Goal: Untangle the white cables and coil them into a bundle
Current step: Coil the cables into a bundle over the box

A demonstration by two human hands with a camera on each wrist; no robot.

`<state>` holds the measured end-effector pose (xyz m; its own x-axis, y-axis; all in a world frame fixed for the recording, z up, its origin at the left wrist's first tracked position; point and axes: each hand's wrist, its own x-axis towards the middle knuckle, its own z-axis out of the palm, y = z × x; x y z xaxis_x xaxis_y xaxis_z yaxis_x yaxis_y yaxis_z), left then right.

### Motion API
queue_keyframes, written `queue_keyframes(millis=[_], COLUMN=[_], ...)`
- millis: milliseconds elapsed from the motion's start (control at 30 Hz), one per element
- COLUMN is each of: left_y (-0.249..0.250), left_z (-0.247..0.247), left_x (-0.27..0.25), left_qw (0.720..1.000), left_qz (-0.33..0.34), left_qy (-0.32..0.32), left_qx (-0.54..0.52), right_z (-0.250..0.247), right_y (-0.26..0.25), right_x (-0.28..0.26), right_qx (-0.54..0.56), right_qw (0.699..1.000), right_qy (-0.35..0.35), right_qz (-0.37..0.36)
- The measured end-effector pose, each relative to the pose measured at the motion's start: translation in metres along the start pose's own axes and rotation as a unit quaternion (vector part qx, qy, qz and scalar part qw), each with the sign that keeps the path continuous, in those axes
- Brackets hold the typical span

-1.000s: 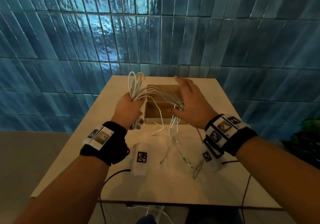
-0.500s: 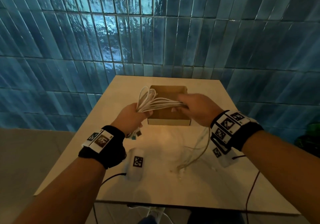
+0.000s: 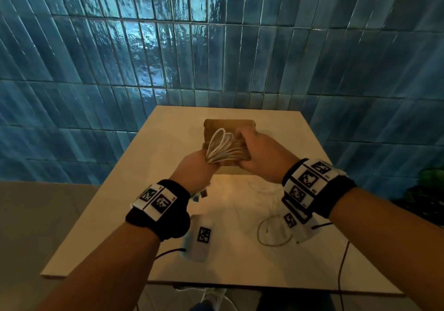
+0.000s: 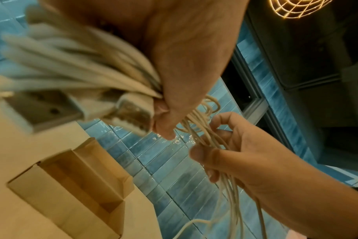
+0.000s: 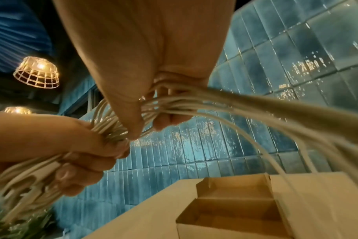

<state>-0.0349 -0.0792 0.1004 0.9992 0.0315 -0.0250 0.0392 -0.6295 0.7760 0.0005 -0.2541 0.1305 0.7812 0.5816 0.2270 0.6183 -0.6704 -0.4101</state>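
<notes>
compared with 0.5 s earlier, the right hand (image 3: 258, 153) has closed in on the left hand (image 3: 195, 166), so the 2 now sit almost touching above the near edge of the box (image 3: 216, 125). the cables (image 3: 222, 148) form a tighter fan of loops between them. the left hand grips the gathered end in a fist; the right hand's fingers curl round the strands. loose cable trails under the right wrist onto the table (image 3: 120, 205), lying closer in than before.

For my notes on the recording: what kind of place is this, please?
Probably a café or a styled indoor room: glossy blue wall tiles, wire-cage pendant lamps and a small pale table against the wall.
</notes>
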Motion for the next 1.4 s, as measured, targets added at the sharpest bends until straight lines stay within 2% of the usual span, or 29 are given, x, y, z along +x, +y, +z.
queue_keyframes(millis=[67,133,267,467,600,733,833,967,1033,1133,1233,1300,1400], left_y=[0.004,0.002,0.002,0.005,0.007,0.009,0.005,-0.005,-0.010,-0.015,-0.016,-0.015,-0.015], left_z=[0.002,0.002,-0.001,0.000,0.002,0.001,-0.004,-0.014,-0.015,-0.010,-0.006,-0.005,-0.006], left_x=[0.001,0.002,0.003,0.000,-0.002,-0.002,0.001,0.005,0.006,0.008,0.008,0.006,0.000], left_qw=[1.000,1.000,0.997,1.000,1.000,1.000,1.000,0.999,0.999,0.997,0.991,0.989,0.984], left_qz=[-0.007,-0.018,-0.050,-0.026,-0.024,-0.009,-0.010,-0.040,-0.045,-0.054,-0.063,-0.067,-0.059], left_qy=[0.000,-0.004,-0.005,-0.009,-0.012,-0.012,0.003,0.009,-0.001,-0.023,-0.077,-0.113,-0.163], left_qx=[-0.007,-0.017,-0.052,0.001,0.009,0.026,0.005,-0.018,0.000,0.053,0.086,0.074,0.051], right_z=[0.007,0.010,0.016,0.014,0.019,0.025,0.021,0.012,0.007,0.001,-0.007,-0.013,-0.019], right_y=[0.000,0.002,0.005,-0.002,-0.007,-0.009,-0.010,0.003,0.007,0.002,-0.002,0.002,0.009], right_x=[0.000,-0.003,-0.011,-0.012,-0.014,-0.014,-0.015,-0.015,-0.015,-0.013,-0.006,-0.002,0.000], right_qx=[-0.017,-0.082,-0.203,-0.254,-0.167,-0.185,-0.163,-0.199,-0.210,-0.241,-0.259,-0.272,-0.268], right_qw=[0.999,0.996,0.978,0.964,0.985,0.981,0.986,0.980,0.977,0.965,0.951,0.944,0.948], right_qy=[0.026,0.036,0.034,0.031,0.013,0.035,0.012,-0.011,-0.017,-0.010,-0.002,0.000,-0.009], right_qz=[0.012,0.014,-0.037,-0.069,-0.042,-0.052,-0.035,-0.017,-0.034,-0.105,-0.172,-0.188,-0.172])
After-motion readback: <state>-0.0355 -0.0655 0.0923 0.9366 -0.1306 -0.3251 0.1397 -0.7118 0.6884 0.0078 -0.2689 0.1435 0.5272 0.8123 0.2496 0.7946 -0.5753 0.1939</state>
